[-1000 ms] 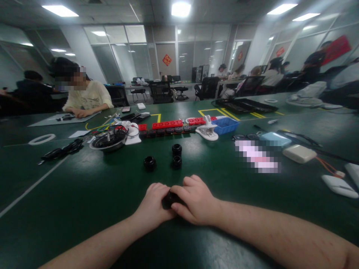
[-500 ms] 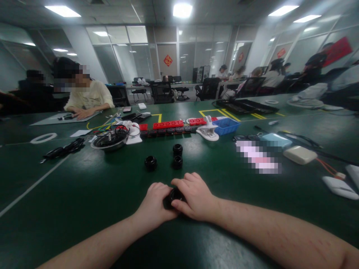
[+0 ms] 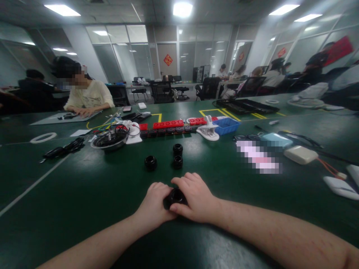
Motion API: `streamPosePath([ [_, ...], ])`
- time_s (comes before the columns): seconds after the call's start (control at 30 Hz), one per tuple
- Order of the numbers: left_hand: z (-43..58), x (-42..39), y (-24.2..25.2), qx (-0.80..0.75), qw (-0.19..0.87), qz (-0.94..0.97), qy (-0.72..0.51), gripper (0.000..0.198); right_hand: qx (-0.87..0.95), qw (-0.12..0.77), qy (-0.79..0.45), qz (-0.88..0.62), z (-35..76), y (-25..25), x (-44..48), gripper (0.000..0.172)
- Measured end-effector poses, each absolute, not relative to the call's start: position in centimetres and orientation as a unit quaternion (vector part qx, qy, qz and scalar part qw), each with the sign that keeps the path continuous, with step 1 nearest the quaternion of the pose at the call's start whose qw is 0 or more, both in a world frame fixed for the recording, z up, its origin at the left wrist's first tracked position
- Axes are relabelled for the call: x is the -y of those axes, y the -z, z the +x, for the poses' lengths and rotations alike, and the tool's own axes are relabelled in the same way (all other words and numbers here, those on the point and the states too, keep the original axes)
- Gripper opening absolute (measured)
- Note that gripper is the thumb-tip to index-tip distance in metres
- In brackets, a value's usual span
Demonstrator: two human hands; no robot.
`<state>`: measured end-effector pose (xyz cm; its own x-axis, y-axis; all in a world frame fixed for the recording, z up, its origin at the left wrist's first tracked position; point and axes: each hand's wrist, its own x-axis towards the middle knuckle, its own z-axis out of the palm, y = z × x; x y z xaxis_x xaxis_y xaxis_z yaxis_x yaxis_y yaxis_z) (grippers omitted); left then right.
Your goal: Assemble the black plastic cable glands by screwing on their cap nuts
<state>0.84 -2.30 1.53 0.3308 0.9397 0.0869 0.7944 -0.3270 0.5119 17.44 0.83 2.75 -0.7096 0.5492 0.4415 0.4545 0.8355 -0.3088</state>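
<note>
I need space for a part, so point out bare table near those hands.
Free: green table between left hand and black cable bundle; also between right hand and white case. Crowded: just ahead, around three black rings; beyond, from metal bowl to blue bin.

You occupy an office workroom, evidenced by ceiling lights (image 3: 182, 10), glass partitions (image 3: 206, 54), black chairs (image 3: 211, 88) and a green worktable (image 3: 84, 194).

Is a green table (image 3: 92, 194) with yellow lines (image 3: 230, 114); bears three black hollow parts (image 3: 150, 166), a metal bowl (image 3: 112, 145), a blue bin (image 3: 226, 129) and a white ring (image 3: 41, 142).
</note>
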Motion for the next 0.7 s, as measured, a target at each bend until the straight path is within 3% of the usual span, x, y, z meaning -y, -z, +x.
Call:
streamPosePath([
  [0.37,0.65,2.31,-1.48,-0.544,0.191,0.796,-0.183,0.028,0.920,0.263,-0.137,-0.254,17.19,-2.93,-0.42,0.055],
  [0.7,0.63,2.14,-1.02,-0.553,0.183,0.794,-0.172,0.022,0.933,0.245,-0.133,-0.229,17.01,-3.27,-0.53,0.056],
])
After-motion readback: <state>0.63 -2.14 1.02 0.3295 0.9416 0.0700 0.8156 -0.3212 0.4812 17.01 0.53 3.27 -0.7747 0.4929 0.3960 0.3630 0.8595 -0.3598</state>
